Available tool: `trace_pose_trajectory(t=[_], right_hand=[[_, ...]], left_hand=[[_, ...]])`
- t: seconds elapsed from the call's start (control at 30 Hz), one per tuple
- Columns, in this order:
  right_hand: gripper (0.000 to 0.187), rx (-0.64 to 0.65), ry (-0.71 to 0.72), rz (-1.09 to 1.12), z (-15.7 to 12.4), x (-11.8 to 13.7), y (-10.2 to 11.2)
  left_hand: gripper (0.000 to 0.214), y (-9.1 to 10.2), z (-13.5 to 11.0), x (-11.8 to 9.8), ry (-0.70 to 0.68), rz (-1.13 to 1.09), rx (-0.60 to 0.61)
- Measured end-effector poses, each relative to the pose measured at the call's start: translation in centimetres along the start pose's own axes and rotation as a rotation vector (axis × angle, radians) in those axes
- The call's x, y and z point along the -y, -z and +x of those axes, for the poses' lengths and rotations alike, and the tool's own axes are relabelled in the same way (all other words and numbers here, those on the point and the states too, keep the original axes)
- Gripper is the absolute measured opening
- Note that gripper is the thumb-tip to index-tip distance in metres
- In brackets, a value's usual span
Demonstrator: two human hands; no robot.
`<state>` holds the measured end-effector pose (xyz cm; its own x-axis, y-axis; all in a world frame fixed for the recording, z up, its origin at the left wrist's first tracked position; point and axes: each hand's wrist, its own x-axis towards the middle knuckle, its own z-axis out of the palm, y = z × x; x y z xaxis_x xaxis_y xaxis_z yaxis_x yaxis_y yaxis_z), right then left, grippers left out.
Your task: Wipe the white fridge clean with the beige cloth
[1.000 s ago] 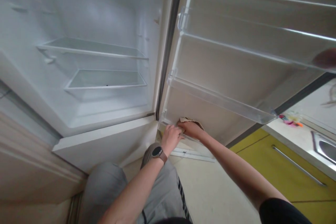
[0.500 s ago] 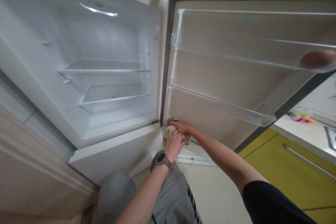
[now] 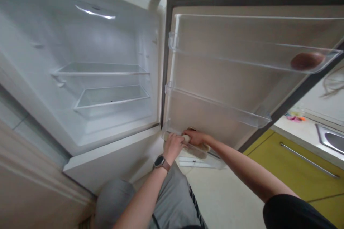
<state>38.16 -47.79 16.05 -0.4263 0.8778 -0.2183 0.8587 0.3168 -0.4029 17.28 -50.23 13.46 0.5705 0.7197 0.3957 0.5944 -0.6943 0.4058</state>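
Note:
A beige cloth [image 3: 205, 147] is bunched at the lowest clear bin [image 3: 195, 151] of the open fridge door. My right hand [image 3: 194, 137] is closed on it, reaching over the bin's front wall. At the bin's left end, near the hinge, my left hand [image 3: 173, 146] has its fingers curled over the rim, seemingly on another part of the same cloth. A watch [image 3: 159, 162] is on my left wrist. Fingers and folds hide parts of the cloth.
The fridge interior [image 3: 107, 43] lies to the left with two glass shelves [image 3: 113, 96]. Higher on the door [image 3: 228, 68] are clear bins, the upper with a reddish-brown round object [image 3: 307, 61]. Yellow cabinets [image 3: 295, 168] and a sink [image 3: 333, 137] stand right.
My right hand has moved right along the lowest bin, and the cloth is spread out more. My left hand stays near the bin's left end. The view has shifted slightly right.

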Motion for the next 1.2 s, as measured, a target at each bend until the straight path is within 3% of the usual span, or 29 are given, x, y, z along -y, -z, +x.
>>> trace_pose_trajectory(t=[0.17, 0.3, 0.53, 0.9, 1.07, 1.2], right_hand=[[0.040, 0.038, -0.048, -0.023, -7.3, -1.2, 0.4], [0.036, -0.047, -0.064, -0.043, -9.3, -1.4, -0.1], [0.033, -0.081, 0.024, -0.032, -8.4, -1.8, -0.8], [0.031, -0.053, 0.107, 0.034, -6.0, -4.6, 1.4], [0.027, -0.089, 0.179, 0.025, -3.6, -4.2, 1.1], [0.033, -0.089, 0.219, 0.017, -0.4, -3.0, 0.6]], left_hand=[[0.024, 0.1, -0.2, 0.3, -0.020, -0.015, -0.004], [0.025, 0.2, -0.3, 0.2, -0.029, -0.037, -0.018], [0.027, -0.1, 0.0, 0.0, -0.025, -0.036, -0.022], [0.018, -1.4, 1.3, -1.7, 0.010, 0.021, -0.050], [0.017, -1.7, 1.5, -1.9, 0.015, 0.017, -0.035], [0.011, -1.6, 1.3, -1.8, 0.027, 0.021, -0.019]])
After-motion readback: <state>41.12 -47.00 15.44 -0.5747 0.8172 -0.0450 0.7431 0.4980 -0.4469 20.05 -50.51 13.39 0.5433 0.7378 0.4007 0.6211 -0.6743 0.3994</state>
